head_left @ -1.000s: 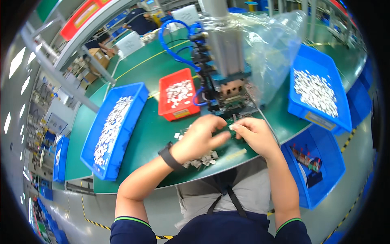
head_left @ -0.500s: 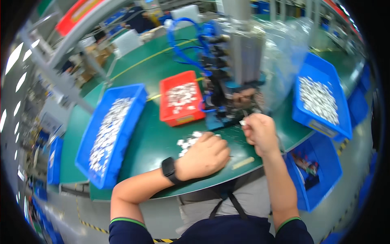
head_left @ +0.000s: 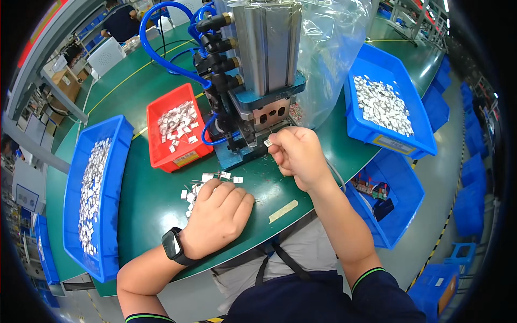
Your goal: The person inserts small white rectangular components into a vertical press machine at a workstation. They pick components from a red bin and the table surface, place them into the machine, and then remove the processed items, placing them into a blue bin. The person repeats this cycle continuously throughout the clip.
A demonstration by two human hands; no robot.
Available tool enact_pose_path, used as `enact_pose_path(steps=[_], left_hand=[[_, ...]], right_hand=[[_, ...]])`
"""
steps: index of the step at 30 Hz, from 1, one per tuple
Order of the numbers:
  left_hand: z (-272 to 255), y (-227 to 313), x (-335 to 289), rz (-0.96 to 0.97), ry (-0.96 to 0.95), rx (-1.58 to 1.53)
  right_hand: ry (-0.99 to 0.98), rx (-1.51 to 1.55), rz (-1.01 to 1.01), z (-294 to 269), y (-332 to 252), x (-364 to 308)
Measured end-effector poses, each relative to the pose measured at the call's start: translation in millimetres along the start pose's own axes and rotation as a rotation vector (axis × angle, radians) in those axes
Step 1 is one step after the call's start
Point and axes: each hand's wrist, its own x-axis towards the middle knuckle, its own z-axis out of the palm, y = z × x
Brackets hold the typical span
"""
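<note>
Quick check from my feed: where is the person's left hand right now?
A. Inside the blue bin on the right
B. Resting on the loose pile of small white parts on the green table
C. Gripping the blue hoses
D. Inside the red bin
B: the left hand lies knuckles-up over the loose pile of small white parts on the green table, in front of the red bin.

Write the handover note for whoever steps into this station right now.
Left hand: palm down, fingers curled on the loose pile of small white parts on the green table.
Right hand: pinching one small part at the front of the pneumatic press.
Red tray left of the press, blue bins either side, all holding parts.
Done: part brought to the press.
Left: the loose pile.
</note>
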Motion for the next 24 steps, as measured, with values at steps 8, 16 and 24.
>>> enact_pose_path(steps=[8, 16, 24], left_hand=[[6.4, 0.9, 0.2, -0.036, 0.073, -0.005], [7.3, 1.4, 0.6, -0.049, 0.078, -0.001], [2.5, 2.2, 2.4, -0.092, 0.131, -0.048]], right_hand=[[0.0, 0.033, 0.016, 0.8, -1.0, 2.1], [-0.021, 0.039, 0.012, -1.2, 0.5, 3.3], [0.011, -0.003, -0.039, -2.5, 2.2, 1.0]])
